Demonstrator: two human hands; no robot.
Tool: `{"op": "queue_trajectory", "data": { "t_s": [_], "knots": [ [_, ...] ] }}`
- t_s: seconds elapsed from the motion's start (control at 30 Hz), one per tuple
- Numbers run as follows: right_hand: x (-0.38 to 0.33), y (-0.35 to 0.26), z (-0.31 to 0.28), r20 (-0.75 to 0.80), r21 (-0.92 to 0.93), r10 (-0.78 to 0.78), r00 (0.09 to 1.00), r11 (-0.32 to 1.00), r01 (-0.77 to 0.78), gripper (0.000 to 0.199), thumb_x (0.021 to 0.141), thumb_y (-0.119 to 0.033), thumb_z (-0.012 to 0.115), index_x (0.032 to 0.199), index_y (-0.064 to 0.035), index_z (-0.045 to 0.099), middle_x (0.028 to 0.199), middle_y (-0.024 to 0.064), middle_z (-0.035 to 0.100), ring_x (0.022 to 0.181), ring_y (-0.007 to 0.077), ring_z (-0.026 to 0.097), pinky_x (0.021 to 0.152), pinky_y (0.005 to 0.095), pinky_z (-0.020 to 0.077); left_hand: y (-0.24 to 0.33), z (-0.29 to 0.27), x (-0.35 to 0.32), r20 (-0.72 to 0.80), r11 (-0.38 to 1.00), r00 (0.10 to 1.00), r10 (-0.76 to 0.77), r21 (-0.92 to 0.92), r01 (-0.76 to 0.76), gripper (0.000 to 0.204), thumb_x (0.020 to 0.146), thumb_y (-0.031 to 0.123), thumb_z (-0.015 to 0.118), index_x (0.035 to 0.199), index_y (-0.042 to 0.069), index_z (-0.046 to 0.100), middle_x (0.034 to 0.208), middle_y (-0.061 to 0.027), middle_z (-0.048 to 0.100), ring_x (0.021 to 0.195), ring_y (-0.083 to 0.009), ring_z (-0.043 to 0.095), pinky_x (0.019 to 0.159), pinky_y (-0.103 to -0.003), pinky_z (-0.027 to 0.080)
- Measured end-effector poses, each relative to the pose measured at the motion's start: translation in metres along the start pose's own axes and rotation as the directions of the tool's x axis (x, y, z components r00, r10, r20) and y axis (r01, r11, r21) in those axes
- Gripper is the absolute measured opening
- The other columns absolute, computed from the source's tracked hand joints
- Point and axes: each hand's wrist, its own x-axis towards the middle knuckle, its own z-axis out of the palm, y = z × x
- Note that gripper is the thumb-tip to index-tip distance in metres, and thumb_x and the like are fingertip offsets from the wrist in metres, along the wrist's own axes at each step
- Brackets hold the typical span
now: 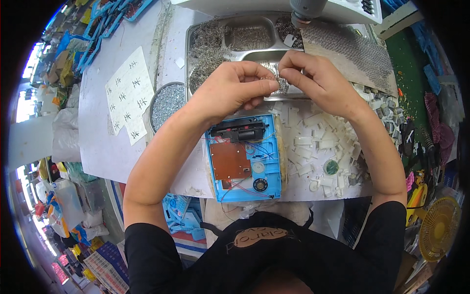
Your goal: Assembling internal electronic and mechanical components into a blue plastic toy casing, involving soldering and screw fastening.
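Both of my hands are raised over the near part of a steel compartment tray (271, 53). My left hand (237, 88) is closed in a pinch, with small coiled metal springs (268, 78) showing at its fingertips. Close beside it, my right hand (316, 81) is also pinched, its thumb and forefinger near the same springs; what it holds is too small to make out. Heaps of springs (208, 39) fill the tray's left compartments. Below my hands lies an open blue plastic housing (275, 161) with a brown circuit board (229, 160), a black mechanism (240, 131) and thin wires.
A round bowl of small metal screws (168, 105) stands left of the tray, beside a paper sheet with handwriting (128, 95). White plastic parts (318, 142) are scattered at right, with a green round object (331, 167). A board covered with springs (352, 56) and a grey tool head (307, 11) are behind.
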Motion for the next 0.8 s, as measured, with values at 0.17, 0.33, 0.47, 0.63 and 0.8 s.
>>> {"op": "queue_trajectory", "data": {
  "t_s": [0.17,0.33,0.47,0.63,0.8],
  "knots": [
    [-0.003,0.007,0.004,-0.150,-0.234,-0.369,0.917,0.915,0.329,0.011,0.082,-0.006,0.068,0.091,-0.0030,0.062,0.092,0.0104,0.065,0.080,0.0292,0.064,0.072,0.0383,0.0520,-0.003,0.001,0.003,0.136,0.905,0.986,-0.096,-0.400,0.143,0.018,0.097,0.022,0.064,0.096,0.003,0.062,0.079,0.0004,0.056,0.061,-0.0045,0.049,0.046,-0.017,0.035],
    [-0.002,0.017,0.009,-0.134,-0.501,-0.667,0.733,0.684,0.531,0.019,0.070,-0.004,0.069,0.088,-0.0056,0.062,0.097,0.0095,0.065,0.086,0.0303,0.064,0.073,0.0377,0.0531,-0.011,-0.002,0.008,0.382,0.760,0.911,-0.153,-0.544,0.356,0.030,0.101,0.030,0.053,0.086,0.004,0.056,0.072,0.0000,0.048,0.052,-0.0040,0.040,0.041,-0.016,0.031],
    [-0.006,0.016,0.010,-0.127,-0.515,-0.646,0.753,0.692,0.506,0.021,0.067,-0.003,0.068,0.086,-0.0049,0.062,0.096,0.0097,0.064,0.086,0.0311,0.062,0.071,0.0367,0.0536,-0.007,0.002,0.009,0.532,0.765,0.823,-0.200,-0.440,0.470,0.037,0.102,0.033,0.050,0.079,0.004,0.054,0.066,0.0008,0.043,0.048,-0.0037,0.036,0.038,-0.016,0.028],
    [-0.004,0.015,0.007,-0.226,-0.296,-0.285,0.932,0.931,0.213,0.016,0.082,-0.017,0.069,0.087,-0.0016,0.065,0.087,0.0082,0.063,0.073,0.0245,0.062,0.061,0.0342,0.0512,-0.010,0.015,0.006,-0.043,0.852,0.956,0.292,0.465,-0.240,0.016,0.097,0.018,0.064,0.091,0.003,0.065,0.070,-0.0011,0.058,0.053,-0.0108,0.052,0.051,-0.026,0.042],
    [-0.005,-0.006,0.007,0.125,0.317,0.299,0.946,0.892,-0.324,0.048,0.100,-0.045,0.057,0.083,-0.0012,0.067,0.063,0.0017,0.055,0.056,0.0106,0.053,0.052,0.0272,0.0413,-0.012,0.020,0.004,0.072,0.359,0.633,0.771,0.772,-0.524,0.018,0.089,0.016,0.073,0.090,0.000,0.065,0.066,-0.0081,0.056,0.055,-0.0165,0.056,0.054,-0.029,0.045]
  ]
}}
